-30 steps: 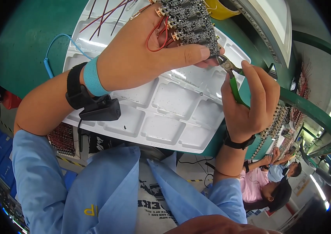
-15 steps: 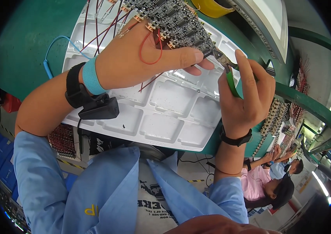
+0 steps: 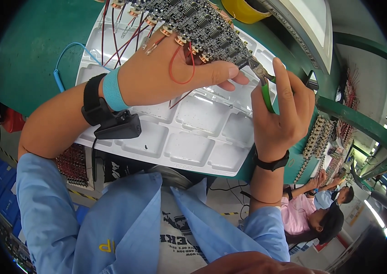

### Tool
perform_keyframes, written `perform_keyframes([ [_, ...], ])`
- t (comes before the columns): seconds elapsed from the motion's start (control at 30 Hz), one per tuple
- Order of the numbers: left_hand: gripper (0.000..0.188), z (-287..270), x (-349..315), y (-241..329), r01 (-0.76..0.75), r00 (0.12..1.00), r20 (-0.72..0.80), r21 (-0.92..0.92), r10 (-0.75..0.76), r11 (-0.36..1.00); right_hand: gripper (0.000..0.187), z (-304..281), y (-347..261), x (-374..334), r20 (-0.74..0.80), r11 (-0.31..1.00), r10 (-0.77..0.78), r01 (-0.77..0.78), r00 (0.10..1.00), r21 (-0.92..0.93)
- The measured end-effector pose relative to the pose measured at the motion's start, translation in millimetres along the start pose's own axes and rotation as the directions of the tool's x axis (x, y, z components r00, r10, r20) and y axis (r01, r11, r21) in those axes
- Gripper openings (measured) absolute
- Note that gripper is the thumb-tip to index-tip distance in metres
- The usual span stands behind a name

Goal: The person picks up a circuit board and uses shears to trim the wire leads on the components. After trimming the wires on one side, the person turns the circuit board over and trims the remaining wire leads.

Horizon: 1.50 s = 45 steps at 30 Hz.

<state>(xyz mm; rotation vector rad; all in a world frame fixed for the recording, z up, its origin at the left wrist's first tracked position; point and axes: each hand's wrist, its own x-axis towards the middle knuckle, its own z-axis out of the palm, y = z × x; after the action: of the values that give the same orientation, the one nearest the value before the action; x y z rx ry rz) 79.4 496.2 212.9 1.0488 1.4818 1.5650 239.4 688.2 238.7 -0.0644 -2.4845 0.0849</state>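
Observation:
My left hand grips a long, densely populated circuit board panel from below, its thumb along the near edge. Copper coils line that edge, and dark red wires hang from them at the left. One red wire loops over the back of the hand. In my right hand are green-handled cutting pliers, fingers wrapped round the handles. The pliers' jaws meet the right end corner of the panel; what lies between them is too small to make out.
Under my hands lies a white compartment tray on a green table. A yellow round container stands behind. More coil-fitted boards lie at the right, where co-workers sit. A blue coiled cord runs to my left wristband.
The panel and my left hand have shifted slightly right and down. My right hand has moved a little left with the pliers, whose jaws stay at the panel's corner.

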Motion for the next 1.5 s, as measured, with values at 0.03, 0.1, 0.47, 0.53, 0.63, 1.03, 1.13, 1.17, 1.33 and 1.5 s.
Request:
perform_keyframes([
  [0.03,0.038,0.0,0.8,0.0,0.018,1.000,0.003,-0.008,-0.018,1.000,0.065,-0.2,0.7,-0.3,0.011,1.000,-0.002,0.001,1.000,0.000],
  [0.1,0.023,3.0,2.2,-9.2,-0.051,0.996,-0.065,0.046,0.054,0.998,0.065,-1.8,0.5,-0.2,0.017,1.000,-0.004,0.004,1.000,0.001],
  [0.47,0.029,1.9,2.6,-10.1,0.032,0.998,-0.060,-0.033,-0.033,0.999,0.048,3.4,7.8,0.3,0.100,0.991,0.026,-0.039,0.995,0.127],
  [0.53,0.019,6.2,4.1,-21.8,-0.012,0.990,-0.143,-0.045,0.006,0.999,0.046,4.3,8.5,1.6,0.094,0.991,0.034,-0.046,0.995,0.126],
  [0.63,0.022,6.5,3.2,-19.3,-0.036,0.983,-0.181,-0.068,0.023,0.997,0.042,4.3,7.8,0.8,0.095,0.990,0.069,-0.079,0.993,0.116],
  [1.03,0.031,4.4,1.5,-6.3,0.044,0.997,-0.051,-0.124,-0.050,0.991,0.054,2.2,4.5,1.1,0.038,0.996,0.023,-0.026,0.999,0.085],
  [1.13,0.031,4.7,2.0,-8.5,-0.025,0.998,-0.052,-0.018,0.024,1.000,0.058,1.5,5.0,1.9,0.029,0.999,-0.010,0.009,1.000,0.040],
  [1.17,0.031,4.8,2.2,-8.1,-0.014,0.998,-0.054,-0.021,0.012,1.000,0.058,1.4,5.4,1.9,0.030,0.999,-0.008,0.007,1.000,0.041],
  [1.33,0.031,5.0,1.8,-10.9,-0.037,0.998,-0.051,0.011,0.038,0.999,0.058,4.6,7.9,1.9,0.009,0.999,-0.050,0.050,0.999,0.001],
  [1.5,0.032,5.5,0.9,-10.0,-0.048,0.998,-0.029,0.055,0.050,0.997,0.054,7.7,9.4,2.1,-0.055,0.996,-0.085,0.086,0.995,0.007],
])
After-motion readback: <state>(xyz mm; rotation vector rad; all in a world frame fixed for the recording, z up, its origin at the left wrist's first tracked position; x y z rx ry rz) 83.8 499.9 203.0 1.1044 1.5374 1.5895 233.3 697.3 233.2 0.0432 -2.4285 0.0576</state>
